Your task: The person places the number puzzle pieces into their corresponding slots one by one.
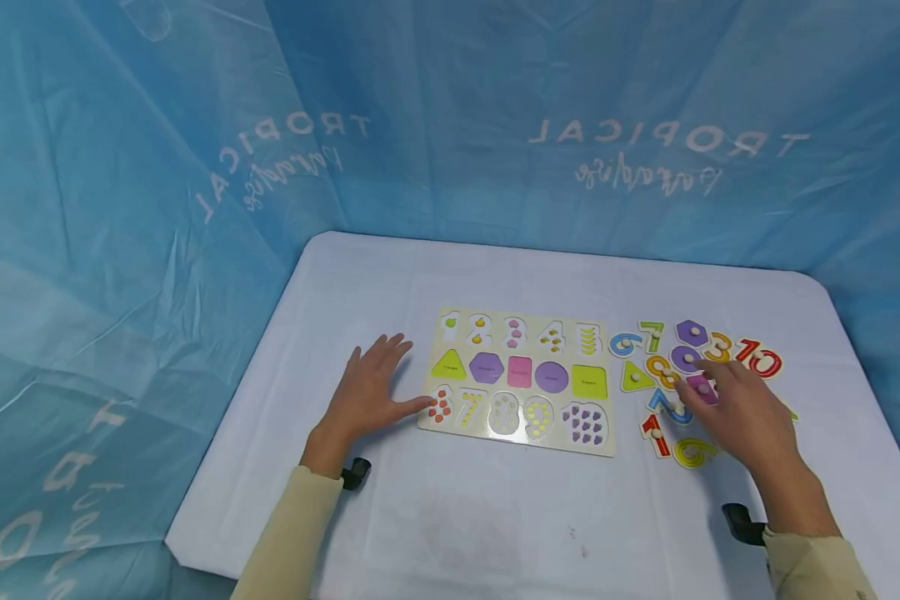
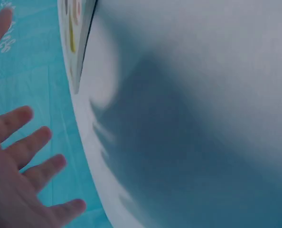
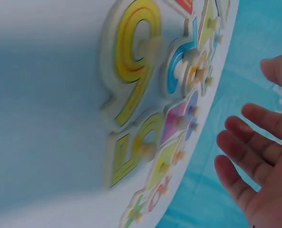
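A pale puzzle board (image 1: pixel 495 348) lies on the table, with rows of number and shape recesses. My left hand (image 1: pixel 371 387) is spread beside its left edge, thumb at the lower left corner; whether it touches cannot be told. In the left wrist view those fingers (image 2: pixel 29 147) hold nothing. My right hand (image 1: pixel 750 417) hovers over loose knobbed pieces, its relaxed fingers (image 3: pixel 245 154) apart from them. Near its fingertips are a magenta square (image 1: pixel 701 389), a purple circle (image 1: pixel 685 359) and a blue 2 (image 1: pixel 671 407). A yellow 9 (image 3: pixel 124 52) lies nearer; the hand hides some pieces.
Other pieces lie right of the board, among them a red 1 (image 1: pixel 654 435), green 7 (image 1: pixel 652 335), blue 6 (image 1: pixel 625 344) and red 10 (image 1: pixel 759 357). The white-covered table (image 1: pixel 495 517) is bordered by a blue printed curtain (image 1: pixel 450 125).
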Demonstrator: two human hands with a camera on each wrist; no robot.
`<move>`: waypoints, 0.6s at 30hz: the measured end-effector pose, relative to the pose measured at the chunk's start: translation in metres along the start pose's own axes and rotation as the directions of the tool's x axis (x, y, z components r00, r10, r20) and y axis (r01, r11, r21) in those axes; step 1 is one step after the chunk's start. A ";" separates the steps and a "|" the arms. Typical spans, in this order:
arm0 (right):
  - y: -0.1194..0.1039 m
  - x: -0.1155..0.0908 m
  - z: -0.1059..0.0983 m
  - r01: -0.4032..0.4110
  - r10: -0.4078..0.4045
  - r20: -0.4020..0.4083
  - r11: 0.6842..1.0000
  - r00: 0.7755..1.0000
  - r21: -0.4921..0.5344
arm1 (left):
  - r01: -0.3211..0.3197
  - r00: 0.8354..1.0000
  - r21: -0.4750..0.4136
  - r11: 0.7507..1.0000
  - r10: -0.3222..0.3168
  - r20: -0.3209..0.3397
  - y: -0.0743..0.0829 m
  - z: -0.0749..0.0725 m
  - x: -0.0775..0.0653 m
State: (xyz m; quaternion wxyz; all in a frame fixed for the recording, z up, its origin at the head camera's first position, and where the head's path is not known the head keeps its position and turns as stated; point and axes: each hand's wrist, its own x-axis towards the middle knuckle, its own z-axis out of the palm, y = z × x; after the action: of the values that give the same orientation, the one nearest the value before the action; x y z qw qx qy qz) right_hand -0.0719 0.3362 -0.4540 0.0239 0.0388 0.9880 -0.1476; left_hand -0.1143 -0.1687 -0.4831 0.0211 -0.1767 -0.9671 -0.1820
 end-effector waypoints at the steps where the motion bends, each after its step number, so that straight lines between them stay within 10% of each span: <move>1: -0.002 0.002 0.000 0.009 -0.009 0.019 1.000 1.000 0.011 | 0.013 1.000 0.011 1.000 -0.013 0.029 0.001 0.002 0.000; 18: -0.041 0.057 0.011 0.054 -0.057 0.133 0.998 0.990 0.023 | -0.008 0.976 0.083 0.997 -0.010 0.216 0.005 0.021 -0.004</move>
State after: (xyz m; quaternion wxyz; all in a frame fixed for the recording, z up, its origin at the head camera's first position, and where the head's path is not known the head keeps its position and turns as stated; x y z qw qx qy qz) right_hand -0.1314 0.2983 -0.4561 0.0853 0.0016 0.9834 -0.1603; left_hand -0.1086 -0.1579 -0.5008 -0.0769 -0.1938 -0.9705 -0.1214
